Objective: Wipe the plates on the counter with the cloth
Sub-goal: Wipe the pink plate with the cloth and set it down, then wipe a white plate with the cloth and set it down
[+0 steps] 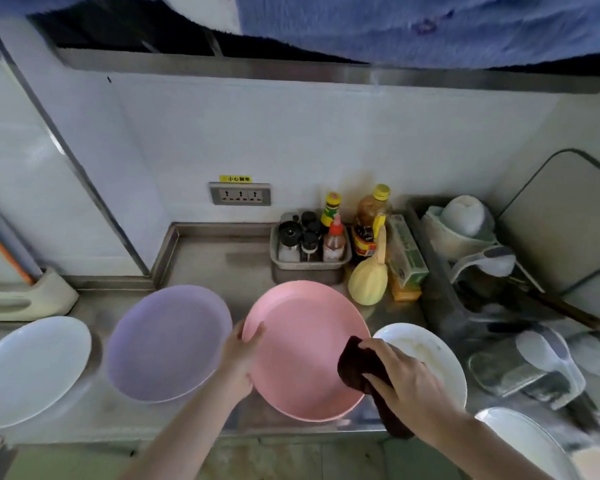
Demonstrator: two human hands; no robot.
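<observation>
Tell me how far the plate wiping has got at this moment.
In hand: the left hand grips the pink plate's rim while the right hand presses the dark cloth on it. The purple plate and left white plate show no marks, though whether they were wiped cannot be told. Left: the white plate behind the right hand shows yellowish residue.

The pink plate (302, 348) sits tilted at the counter's (201, 258) front edge. The dark brown cloth (355, 365) lies bunched on its right rim, one end hanging over the edge. Left of it lies a purple plate (168, 342), then a white plate (32, 368). To the right lies a soiled white plate (426, 351); another white plate (523, 441) sits nearer.
</observation>
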